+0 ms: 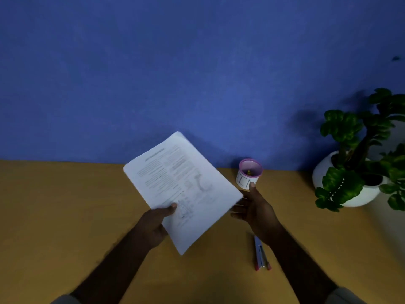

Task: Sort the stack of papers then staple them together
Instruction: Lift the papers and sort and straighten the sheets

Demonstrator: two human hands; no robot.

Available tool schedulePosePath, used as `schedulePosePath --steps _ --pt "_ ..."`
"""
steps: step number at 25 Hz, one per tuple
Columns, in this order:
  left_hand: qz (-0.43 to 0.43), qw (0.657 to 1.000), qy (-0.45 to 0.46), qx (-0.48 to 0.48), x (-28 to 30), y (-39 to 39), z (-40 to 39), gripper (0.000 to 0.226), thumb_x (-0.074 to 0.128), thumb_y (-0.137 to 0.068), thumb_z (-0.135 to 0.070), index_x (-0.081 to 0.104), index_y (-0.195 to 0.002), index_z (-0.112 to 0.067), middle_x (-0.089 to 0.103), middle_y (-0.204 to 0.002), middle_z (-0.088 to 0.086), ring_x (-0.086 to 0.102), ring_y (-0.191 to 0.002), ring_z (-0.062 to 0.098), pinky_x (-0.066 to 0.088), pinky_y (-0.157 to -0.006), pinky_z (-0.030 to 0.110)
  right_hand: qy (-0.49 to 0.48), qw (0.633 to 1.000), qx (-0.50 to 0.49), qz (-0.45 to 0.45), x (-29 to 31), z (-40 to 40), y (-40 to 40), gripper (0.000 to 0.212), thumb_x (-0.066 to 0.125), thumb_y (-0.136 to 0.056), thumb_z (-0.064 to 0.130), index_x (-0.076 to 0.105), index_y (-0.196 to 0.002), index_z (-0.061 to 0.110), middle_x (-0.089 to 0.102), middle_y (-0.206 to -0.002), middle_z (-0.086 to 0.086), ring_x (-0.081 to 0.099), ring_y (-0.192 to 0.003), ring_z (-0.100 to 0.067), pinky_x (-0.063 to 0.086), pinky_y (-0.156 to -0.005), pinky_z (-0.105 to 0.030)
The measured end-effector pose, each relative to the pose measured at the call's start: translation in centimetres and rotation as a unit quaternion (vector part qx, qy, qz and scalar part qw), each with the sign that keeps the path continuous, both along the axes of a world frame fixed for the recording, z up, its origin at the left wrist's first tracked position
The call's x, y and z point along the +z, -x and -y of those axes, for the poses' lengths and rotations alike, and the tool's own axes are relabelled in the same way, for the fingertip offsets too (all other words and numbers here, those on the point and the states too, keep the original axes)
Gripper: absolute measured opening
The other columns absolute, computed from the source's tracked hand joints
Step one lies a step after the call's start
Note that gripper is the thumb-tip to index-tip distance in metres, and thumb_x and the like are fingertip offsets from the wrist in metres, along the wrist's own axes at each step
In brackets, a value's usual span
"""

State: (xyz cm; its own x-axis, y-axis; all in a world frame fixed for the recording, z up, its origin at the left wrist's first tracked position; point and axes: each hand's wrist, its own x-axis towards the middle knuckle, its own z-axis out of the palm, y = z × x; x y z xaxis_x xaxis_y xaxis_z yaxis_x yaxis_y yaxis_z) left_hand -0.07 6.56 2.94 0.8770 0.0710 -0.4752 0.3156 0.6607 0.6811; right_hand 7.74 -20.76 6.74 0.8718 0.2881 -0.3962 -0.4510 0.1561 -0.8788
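A white stack of printed papers (182, 185) is held tilted above the brown table (65, 205), its top corner pointing toward the blue wall. My left hand (156, 224) grips the stack at its lower left edge, thumb on top. My right hand (255, 209) is open, fingers spread, just off the stack's right corner; whether its fingertips touch the paper I cannot tell. A small stapler (260, 254) with pink ends lies on the table below my right forearm.
A small white cup with a pink rim (249, 173) stands near the wall, just beyond my right thumb. A leafy green plant in a white pot (355, 172) sits at the right end of the table.
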Motion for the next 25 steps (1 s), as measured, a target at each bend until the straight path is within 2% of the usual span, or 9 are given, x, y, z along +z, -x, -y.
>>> schedulePosePath --steps 4,8,11,13,16,18,20,22,25 --pt "-0.018 0.995 0.078 0.061 -0.3 0.1 2.2 0.039 0.059 -0.097 -0.001 0.06 -0.135 -0.012 0.07 -0.129 0.016 0.068 -0.114 0.034 0.064 -0.076 0.049 -0.021 0.998 0.055 0.034 -0.4 -1.9 1.4 0.047 0.042 -0.099 0.048 0.064 -0.122 0.013 0.072 -0.115 -0.018 0.068 -0.102 -0.041 0.053 -0.086 -0.051" --pt "0.012 0.994 0.083 0.066 -0.3 0.2 4.9 0.048 0.061 -0.095 -0.002 0.054 -0.141 -0.017 0.066 -0.136 0.016 0.066 -0.121 0.037 0.062 -0.083 0.05 0.035 0.988 0.033 0.149 -0.2 -4.2 2.2 0.016 0.065 -0.093 0.021 0.073 -0.106 0.024 0.076 -0.111 -0.002 0.073 -0.098 -0.024 0.061 -0.078 -0.041" --pt "0.031 0.994 0.088 0.058 -0.2 0.6 6.0 0.052 0.063 -0.093 -0.001 0.054 -0.14 -0.02 0.069 -0.132 0.015 0.07 -0.115 0.033 0.062 -0.078 0.046 0.058 0.985 -0.011 0.16 0.2 -4.1 1.7 0.027 0.06 -0.094 0.003 0.073 -0.104 0.024 0.078 -0.103 0.007 0.074 -0.093 -0.014 0.061 -0.072 -0.029" --pt "0.031 0.996 0.053 0.061 -0.2 0.8 5.4 0.05 0.068 -0.09 -0.009 0.057 -0.136 -0.024 0.07 -0.13 0.013 0.072 -0.112 0.032 0.063 -0.078 0.048 0.072 0.985 -0.009 0.154 0.6 -3.2 1.3 0.025 0.059 -0.094 0.001 0.07 -0.112 0.015 0.076 -0.109 0.002 0.074 -0.092 -0.013 0.06 -0.07 -0.025" --pt "-0.036 0.989 -0.091 0.115 0.5 1.0 3.0 0.056 0.076 -0.084 -0.034 0.057 -0.136 -0.025 0.068 -0.134 0.01 0.068 -0.118 0.033 0.058 -0.094 0.052 0.121 0.977 0.038 0.173 2.1 -1.3 0.3 0.028 0.059 -0.094 0.001 0.067 -0.12 0.006 0.071 -0.119 -0.011 0.072 -0.099 -0.018 0.06 -0.081 -0.032" --pt "-0.069 0.936 -0.31 0.15 1.7 0.6 1.2 0.076 0.081 -0.077 -0.047 0.055 -0.14 -0.013 0.061 -0.14 0.01 0.059 -0.127 0.032 0.046 -0.11 0.055 0.186 0.955 0.112 0.201 4.1 -0.1 -0.4 0.029 0.058 -0.095 0.004 0.065 -0.123 0.005 0.07 -0.121 -0.01 0.07 -0.104 -0.021 0.057 -0.089 -0.038" --pt "-0.02 0.888 -0.437 0.14 4.0 -0.2 0.2 0.094 0.088 -0.072 -0.038 0.042 -0.149 -0.011 0.049 -0.152 0.007 0.049 -0.136 0.027 0.041 -0.115 0.049 0.278 0.907 0.2 0.245 6.6 0.2 -1.1 0.025 0.059 -0.096 0.01 0.067 -0.119 0.01 0.071 -0.114 -0.002 0.069 -0.099 -0.015 0.056 -0.086 -0.032" --pt "0.095 0.876 -0.471 0.035 7.0 -1.4 -0.3 0.11 0.091 -0.07 -0.029 0.025 -0.158 -0.022 0.042 -0.155 -0.005 0.044 -0.139 0.013 0.039 -0.114 0.035 0.35 0.847 0.281 0.285 9.2 0.0 -1.7 0.019 0.06 -0.095 0.017 0.067 -0.113 0.02 0.069 -0.108 0.006 0.066 -0.092 -0.004 0.053 -0.078 -0.022" --pt "0.194 0.808 -0.528 -0.174 11.6 -3.2 -0.4 0.117 0.092 -0.063 -0.045 0.023 -0.157 -0.038 0.049 -0.144 -0.027 0.045 -0.134 -0.008 0.04 -0.106 0.014 0.411 0.773 0.358 0.324 12.5 -1.0 -2.2 0.026 0.062 -0.094 0.023 0.067 -0.119 0.02 0.069 -0.113 0.01 0.066 -0.099 -0.01 0.054 -0.086 -0.029"
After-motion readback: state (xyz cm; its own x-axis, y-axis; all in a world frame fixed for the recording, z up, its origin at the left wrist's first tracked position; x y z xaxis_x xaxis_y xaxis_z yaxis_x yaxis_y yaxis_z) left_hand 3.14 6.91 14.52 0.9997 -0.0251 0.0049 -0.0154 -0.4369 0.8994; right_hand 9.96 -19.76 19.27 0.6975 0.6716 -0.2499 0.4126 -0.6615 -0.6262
